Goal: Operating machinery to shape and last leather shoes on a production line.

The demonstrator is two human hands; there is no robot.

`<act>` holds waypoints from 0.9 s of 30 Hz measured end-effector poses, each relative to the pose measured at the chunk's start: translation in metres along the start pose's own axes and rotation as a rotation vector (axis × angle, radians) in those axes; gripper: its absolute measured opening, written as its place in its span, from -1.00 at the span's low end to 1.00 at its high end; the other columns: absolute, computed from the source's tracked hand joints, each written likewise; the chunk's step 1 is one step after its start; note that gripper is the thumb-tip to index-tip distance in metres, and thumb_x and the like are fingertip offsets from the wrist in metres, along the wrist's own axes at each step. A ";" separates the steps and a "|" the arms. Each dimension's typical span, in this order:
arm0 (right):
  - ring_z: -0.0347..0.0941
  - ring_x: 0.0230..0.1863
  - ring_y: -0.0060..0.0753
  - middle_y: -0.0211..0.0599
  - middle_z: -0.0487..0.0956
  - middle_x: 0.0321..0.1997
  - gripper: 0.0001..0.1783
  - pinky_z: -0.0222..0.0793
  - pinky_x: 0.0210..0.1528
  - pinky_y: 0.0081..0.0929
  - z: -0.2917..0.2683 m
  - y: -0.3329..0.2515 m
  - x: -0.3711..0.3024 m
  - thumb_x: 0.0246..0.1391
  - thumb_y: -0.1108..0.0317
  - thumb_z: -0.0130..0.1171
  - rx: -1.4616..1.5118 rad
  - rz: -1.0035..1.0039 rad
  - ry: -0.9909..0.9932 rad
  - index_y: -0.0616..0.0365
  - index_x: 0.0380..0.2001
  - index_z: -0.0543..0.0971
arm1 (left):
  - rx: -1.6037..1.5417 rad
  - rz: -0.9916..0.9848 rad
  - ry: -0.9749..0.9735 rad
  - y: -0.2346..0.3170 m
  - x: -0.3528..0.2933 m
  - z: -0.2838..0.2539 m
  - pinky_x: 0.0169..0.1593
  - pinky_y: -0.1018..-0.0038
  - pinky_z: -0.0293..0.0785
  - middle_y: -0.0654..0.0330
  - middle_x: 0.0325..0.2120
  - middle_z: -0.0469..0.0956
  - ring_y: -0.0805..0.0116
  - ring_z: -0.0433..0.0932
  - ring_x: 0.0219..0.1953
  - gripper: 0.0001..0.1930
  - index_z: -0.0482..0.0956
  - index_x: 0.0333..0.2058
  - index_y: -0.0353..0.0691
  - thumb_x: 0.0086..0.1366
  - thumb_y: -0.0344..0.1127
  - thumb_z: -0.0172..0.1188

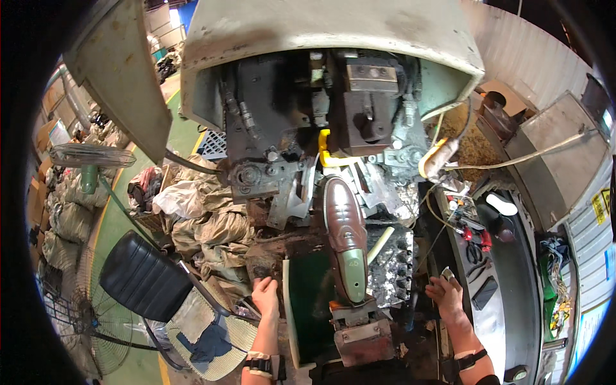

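A brown shoe upper (340, 205), drawn over a green last (353, 273), is pointed toe-first into a grease-darkened machine (276, 83) beneath a pale hood (327, 25). The last is flanked by two bare hands, both well apart from it: the left hand (265, 298) is seen with fingers curled, while a small pale item (447, 274), its nature unclear, is seen at the right hand's (445, 296) fingertips. Dark bands are worn on both forearms. A black-backed chair (141, 276) is placed at left; red-handled tools (478, 240) are strewn at right.
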State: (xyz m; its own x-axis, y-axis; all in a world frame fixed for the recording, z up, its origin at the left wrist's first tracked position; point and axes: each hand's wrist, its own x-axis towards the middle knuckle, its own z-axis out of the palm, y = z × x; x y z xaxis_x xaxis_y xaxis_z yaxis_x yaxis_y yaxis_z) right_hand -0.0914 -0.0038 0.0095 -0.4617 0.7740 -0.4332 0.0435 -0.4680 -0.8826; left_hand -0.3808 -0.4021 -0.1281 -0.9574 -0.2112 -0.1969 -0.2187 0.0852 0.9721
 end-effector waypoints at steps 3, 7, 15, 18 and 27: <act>0.65 -0.28 -0.06 0.00 0.58 -0.02 -0.53 0.64 -0.23 -0.15 -0.036 0.006 -0.029 0.32 0.34 0.13 0.029 -0.038 0.013 0.17 0.22 0.29 | -0.154 0.024 0.058 -0.019 0.017 -0.023 0.12 0.48 0.47 0.05 0.00 0.58 0.30 0.59 0.02 -0.67 0.60 -0.01 -0.42 0.26 -0.42 0.29; 0.65 -0.26 0.03 0.10 0.57 0.02 -0.32 0.65 -0.22 -0.11 -0.110 0.032 -0.065 0.27 0.39 0.17 0.127 0.018 0.231 0.35 0.30 0.07 | -0.320 0.167 -0.069 0.105 -0.034 0.020 0.14 0.35 0.55 0.05 -0.09 0.59 0.23 0.61 -0.05 -0.76 0.53 0.03 -0.39 0.43 -0.49 0.11; 0.66 -0.25 -0.18 -0.03 0.63 -0.01 -0.28 0.64 -0.15 -0.27 -0.182 0.037 -0.118 0.30 0.41 0.17 0.225 0.091 0.271 0.23 0.44 0.14 | -0.381 0.638 -0.322 0.234 -0.160 0.101 0.15 0.36 0.54 -0.06 0.02 0.56 0.20 0.59 -0.04 -0.74 0.49 0.03 -0.50 0.48 -0.44 0.06; 0.65 -0.25 -0.31 -0.13 0.66 -0.07 -0.32 0.62 -0.15 -0.35 -0.236 0.068 -0.132 0.32 0.41 0.16 0.263 0.090 0.267 0.17 0.44 0.19 | -0.343 0.617 -0.560 0.231 -0.237 0.156 0.08 0.40 0.53 0.01 -0.10 0.61 0.26 0.59 -0.09 -0.78 0.54 -0.03 -0.44 0.43 -0.44 0.12; 0.63 -0.19 -0.30 -0.05 0.64 -0.02 -0.30 0.62 -0.11 -0.38 -0.391 0.101 -0.158 0.31 0.40 0.15 0.303 0.007 0.545 0.26 0.43 0.16 | 0.191 0.360 -1.362 0.093 -0.430 0.306 -0.07 0.52 0.58 0.15 -0.22 0.66 0.41 0.67 -0.19 -0.77 0.59 -0.01 -0.39 0.38 -0.51 0.23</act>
State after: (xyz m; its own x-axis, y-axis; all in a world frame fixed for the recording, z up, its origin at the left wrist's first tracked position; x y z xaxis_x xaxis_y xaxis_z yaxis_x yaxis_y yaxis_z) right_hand 0.3321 -0.0066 -0.0829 0.0597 0.8392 -0.5405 -0.2448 -0.5126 -0.8230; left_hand -0.0474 -0.0054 0.0078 -0.3714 0.9282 -0.0204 0.1549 0.0836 0.9844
